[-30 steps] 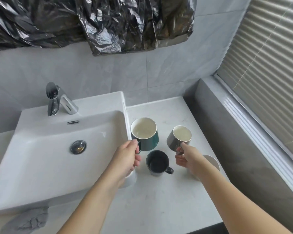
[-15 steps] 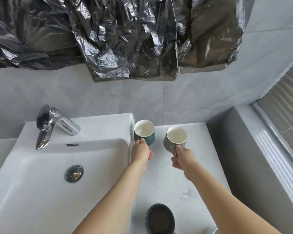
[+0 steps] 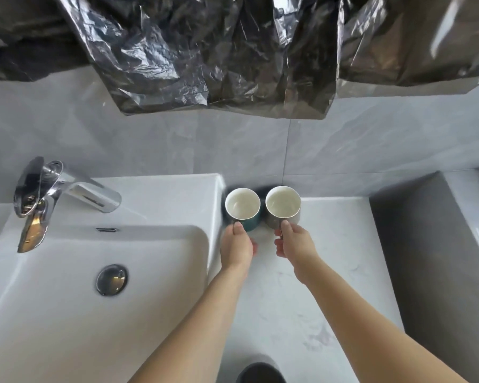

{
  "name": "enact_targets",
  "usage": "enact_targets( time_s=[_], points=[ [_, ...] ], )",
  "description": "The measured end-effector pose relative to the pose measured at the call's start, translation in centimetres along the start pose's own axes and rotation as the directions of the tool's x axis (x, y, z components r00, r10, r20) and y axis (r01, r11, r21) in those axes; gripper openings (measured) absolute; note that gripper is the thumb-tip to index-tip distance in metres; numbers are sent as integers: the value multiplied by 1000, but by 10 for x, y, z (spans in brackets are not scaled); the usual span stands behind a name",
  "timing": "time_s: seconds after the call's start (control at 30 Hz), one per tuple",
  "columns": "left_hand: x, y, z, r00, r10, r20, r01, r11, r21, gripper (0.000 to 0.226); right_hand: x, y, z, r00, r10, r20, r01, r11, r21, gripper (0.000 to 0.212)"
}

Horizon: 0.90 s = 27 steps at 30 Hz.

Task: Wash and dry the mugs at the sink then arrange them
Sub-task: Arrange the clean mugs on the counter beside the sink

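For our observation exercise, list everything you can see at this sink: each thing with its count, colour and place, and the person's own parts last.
teal mug: one, teal with white inside, back of the counter beside the sink
grey mug: one, grey with white inside, right of the teal mug
dark mug: one, black, bottom edge of the counter
sink: one, white, left
tap: one, chrome, behind the basin
drain plug: one, chrome, basin floor
counter: one, white marble
plastic sheeting: black, on the wall above
left hand: grip on the teal mug
right hand: grip on the grey mug
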State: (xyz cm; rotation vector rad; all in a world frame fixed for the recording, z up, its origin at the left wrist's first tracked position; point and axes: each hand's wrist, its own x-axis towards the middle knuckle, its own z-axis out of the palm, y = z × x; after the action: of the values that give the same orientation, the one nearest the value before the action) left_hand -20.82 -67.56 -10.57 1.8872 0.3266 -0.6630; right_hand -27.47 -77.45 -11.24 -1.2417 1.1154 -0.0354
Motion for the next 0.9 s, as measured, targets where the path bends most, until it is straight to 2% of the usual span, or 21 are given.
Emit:
enact_targets(
  time_s=[0.23, 0.37, 0.5, 0.6, 0.7, 0.77, 0.8, 0.83, 0.9],
  points=[
    [1, 4, -5, 1000, 9, 28, -9, 1000, 19, 32, -6, -6, 0, 997, 17, 71, -17, 1000, -10, 31],
    [-25, 5, -24, 997, -3, 72, -4, 995, 96, 23, -43, -13, -26, 998, 18, 55, -17, 1000, -19, 24],
    [-93, -14, -62, 959, -27, 283, 4, 997, 83, 14, -109, 12, -62, 998, 67, 12, -68, 991, 112, 23],
    [-149, -47, -95, 955, 5, 298, -78, 969, 235, 15, -163, 46, -81, 998, 52, -42, -45, 988, 148, 17],
    [-190, -76, -112, 955, 100, 280, -222, 865, 450, 35, -205, 66, -93, 984, -69, -164, 66, 997, -27, 28],
    [-209, -91, -117, 951, 148, 272, -280, 786, 552, 35, -229, 76, -103, 965, -126, -229, 95, 985, -141, 28],
    [-216, -99, -120, 956, 148, 252, -268, 788, 554, 33, -241, 83, -109, 952, -130, -276, 86, 982, -165, 23],
    [-221, -106, -121, 969, 104, 224, -209, 833, 513, 31, -253, 90, -115, 936, -116, -332, 65, 985, -160, 18],
    [-231, -123, -121, 972, -87, 218, 10, 943, 333, 24, -270, 108, -121, 919, -26, -393, 27, 1000, -3, 14]
  ],
)
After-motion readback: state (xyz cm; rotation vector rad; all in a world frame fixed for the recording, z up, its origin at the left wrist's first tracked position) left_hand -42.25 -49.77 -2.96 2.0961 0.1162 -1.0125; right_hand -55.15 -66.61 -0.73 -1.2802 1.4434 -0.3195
